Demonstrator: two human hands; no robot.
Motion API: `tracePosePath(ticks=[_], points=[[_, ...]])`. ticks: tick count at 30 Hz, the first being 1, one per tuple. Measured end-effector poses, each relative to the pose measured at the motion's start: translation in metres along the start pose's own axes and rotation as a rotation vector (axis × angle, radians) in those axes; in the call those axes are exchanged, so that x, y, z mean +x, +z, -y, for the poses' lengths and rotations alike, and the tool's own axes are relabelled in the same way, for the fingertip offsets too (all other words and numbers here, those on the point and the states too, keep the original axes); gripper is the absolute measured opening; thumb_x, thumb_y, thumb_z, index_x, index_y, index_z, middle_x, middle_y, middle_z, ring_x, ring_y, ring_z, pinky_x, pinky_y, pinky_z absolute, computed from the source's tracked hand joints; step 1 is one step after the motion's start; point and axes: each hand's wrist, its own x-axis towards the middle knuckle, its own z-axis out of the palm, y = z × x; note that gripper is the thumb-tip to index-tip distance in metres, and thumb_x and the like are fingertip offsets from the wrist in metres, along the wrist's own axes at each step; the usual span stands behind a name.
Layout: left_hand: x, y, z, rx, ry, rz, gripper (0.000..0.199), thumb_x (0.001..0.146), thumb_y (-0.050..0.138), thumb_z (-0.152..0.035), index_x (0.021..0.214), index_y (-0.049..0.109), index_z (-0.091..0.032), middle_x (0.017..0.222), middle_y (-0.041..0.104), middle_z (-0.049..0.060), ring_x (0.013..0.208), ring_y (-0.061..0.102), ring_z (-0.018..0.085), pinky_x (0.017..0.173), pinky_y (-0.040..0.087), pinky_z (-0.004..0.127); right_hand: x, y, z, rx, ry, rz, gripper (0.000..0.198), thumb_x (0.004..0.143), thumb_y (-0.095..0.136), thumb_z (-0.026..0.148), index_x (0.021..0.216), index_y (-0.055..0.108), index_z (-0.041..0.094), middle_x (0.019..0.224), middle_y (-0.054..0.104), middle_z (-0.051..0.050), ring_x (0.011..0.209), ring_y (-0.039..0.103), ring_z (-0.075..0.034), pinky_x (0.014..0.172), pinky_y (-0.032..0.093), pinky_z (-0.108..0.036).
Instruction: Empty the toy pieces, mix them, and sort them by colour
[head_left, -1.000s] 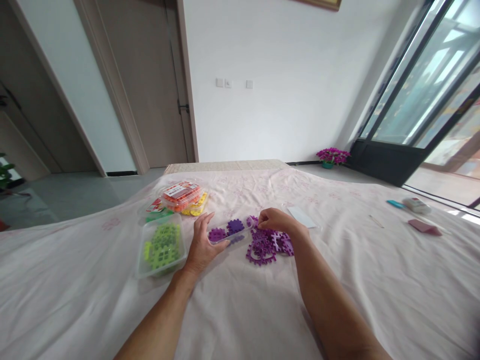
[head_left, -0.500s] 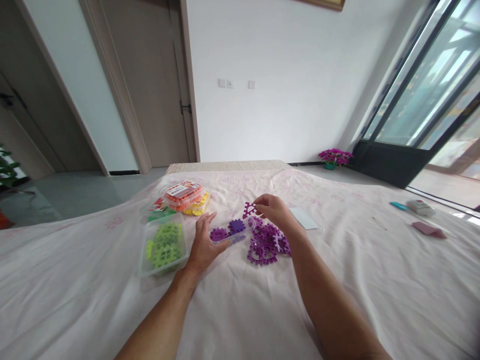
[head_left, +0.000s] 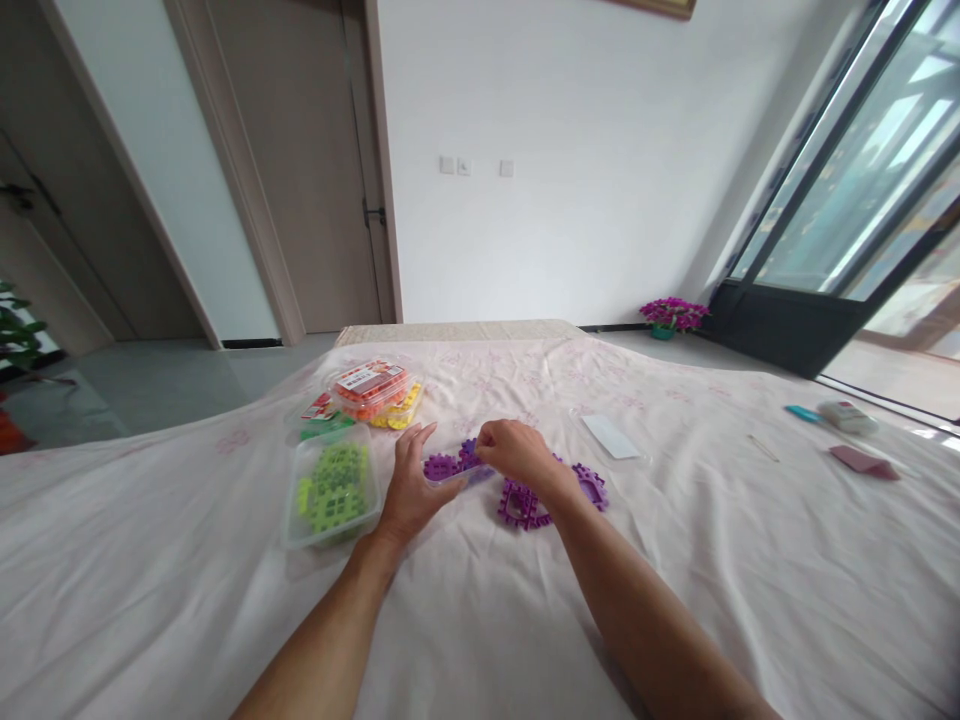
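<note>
My left hand (head_left: 412,488) grips the end of a shallow clear plastic box (head_left: 474,480), thumb along its near side and fingers at its far left. Purple toothed building pieces (head_left: 441,467) lie in the box, with a darker violet one (head_left: 469,453) beside them. My right hand (head_left: 517,455) is closed over the right end of the box, fingers bent down; whatever is between the fingertips is hidden. Under and beside my right wrist lies a loose pile of purple toothed pieces (head_left: 517,503), partly covered by the forearm.
Left of my left hand stands a clear box of light green pieces (head_left: 334,490). Behind it are a box of orange pieces (head_left: 371,385), yellow pieces (head_left: 403,410) and a green pack (head_left: 321,420). A white card (head_left: 611,436) lies to the right, a pink cloth (head_left: 862,461) farther off.
My right hand has moved left and down from above the pile to the box, and the purple piece at its fingertips is out of sight. My left hand stays at the box.
</note>
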Motion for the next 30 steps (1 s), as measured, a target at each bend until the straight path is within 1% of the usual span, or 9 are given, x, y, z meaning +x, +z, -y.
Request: tracePosePath(ticks=[3, 6, 11, 14, 17, 20, 23, 27, 30], points=[[0.000, 0.000, 0.000, 0.006, 0.006, 0.004, 0.084, 0.067, 0.081, -0.035, 0.140, 0.041, -0.027, 0.143, 0.036, 0.013, 0.132, 0.042, 0.030, 0.106, 0.043, 0.050, -0.001, -0.004, -0.001, -0.070, -0.010, 0.001, 0.017, 0.081, 0.057, 0.021, 0.084, 0.073, 0.023, 0.083, 0.072, -0.003, 0.077, 0.062, -0.016, 0.061, 0.031, -0.024], [0.000, 0.001, 0.000, 0.003, 0.013, -0.004, 0.082, 0.067, 0.081, -0.036, 0.138, 0.043, -0.026, 0.141, 0.038, 0.013, 0.133, 0.041, 0.030, 0.106, 0.043, 0.050, -0.001, -0.003, 0.002, -0.106, -0.091, -0.021, 0.020, 0.087, 0.055, 0.030, 0.088, 0.074, 0.023, 0.085, 0.073, -0.005, 0.084, 0.063, -0.019, 0.065, 0.033, -0.025], [0.000, 0.001, 0.000, 0.013, 0.017, -0.010, 0.082, 0.067, 0.082, -0.037, 0.138, 0.043, -0.026, 0.140, 0.038, 0.013, 0.133, 0.041, 0.031, 0.107, 0.041, 0.051, 0.000, 0.007, 0.005, -0.124, -0.217, 0.079, 0.038, 0.094, 0.049, 0.045, 0.079, 0.075, 0.022, 0.080, 0.073, -0.007, 0.078, 0.063, -0.018, 0.064, 0.033, -0.026], [0.000, 0.001, 0.000, 0.012, 0.017, -0.006, 0.083, 0.067, 0.082, -0.035, 0.139, 0.042, -0.026, 0.140, 0.038, 0.013, 0.133, 0.041, 0.031, 0.107, 0.041, 0.052, 0.001, 0.005, 0.002, -0.066, -0.216, 0.111, 0.039, 0.093, 0.051, 0.044, 0.075, 0.075, 0.020, 0.074, 0.071, -0.006, 0.069, 0.060, -0.015, 0.061, 0.032, -0.024], [0.000, 0.001, 0.001, 0.018, 0.012, 0.004, 0.083, 0.067, 0.081, -0.034, 0.140, 0.041, -0.026, 0.141, 0.037, 0.013, 0.133, 0.041, 0.031, 0.106, 0.042, 0.051, 0.002, -0.008, -0.008, 0.062, -0.229, 0.038, 0.033, 0.092, 0.052, 0.039, 0.080, 0.075, 0.019, 0.074, 0.070, -0.004, 0.066, 0.058, -0.013, 0.060, 0.033, -0.023], [0.000, 0.000, 0.000, 0.010, -0.003, 0.002, 0.084, 0.066, 0.081, -0.034, 0.140, 0.041, -0.027, 0.141, 0.037, 0.012, 0.132, 0.042, 0.031, 0.106, 0.042, 0.051, 0.003, -0.023, -0.029, 0.147, -0.172, -0.067, 0.025, 0.090, 0.053, 0.032, 0.091, 0.075, 0.021, 0.081, 0.072, -0.002, 0.072, 0.061, -0.014, 0.064, 0.037, -0.022], [0.000, -0.001, -0.002, 0.014, 0.001, -0.001, 0.083, 0.067, 0.081, -0.035, 0.140, 0.041, -0.027, 0.141, 0.038, 0.012, 0.132, 0.042, 0.030, 0.108, 0.041, 0.051, 0.006, -0.032, -0.055, 0.083, -0.026, -0.068, 0.021, 0.084, 0.058, 0.027, 0.094, 0.076, 0.023, 0.086, 0.074, -0.003, 0.079, 0.065, -0.016, 0.067, 0.040, -0.023], [0.001, -0.002, -0.006, 0.040, 0.042, -0.024, 0.082, 0.067, 0.081, -0.032, 0.138, 0.042, -0.026, 0.138, 0.041, 0.011, 0.134, 0.040, 0.029, 0.111, 0.039, 0.050, 0.013, -0.025, -0.080, -0.057, 0.133, 0.013, 0.020, 0.079, 0.064, 0.024, 0.096, 0.076, 0.024, 0.096, 0.074, -0.005, 0.090, 0.067, -0.020, 0.075, 0.043, -0.026], [0.001, -0.001, -0.006, 0.058, 0.062, -0.035, 0.084, 0.066, 0.081, -0.027, 0.139, 0.040, -0.025, 0.137, 0.042, 0.012, 0.134, 0.040, 0.029, 0.111, 0.039, 0.050, 0.018, -0.011, -0.086, -0.073, 0.132, 0.049, 0.030, 0.080, 0.065, 0.029, 0.109, 0.073, 0.023, 0.107, 0.073, -0.007, 0.099, 0.065, -0.022, 0.081, 0.044, -0.027]])
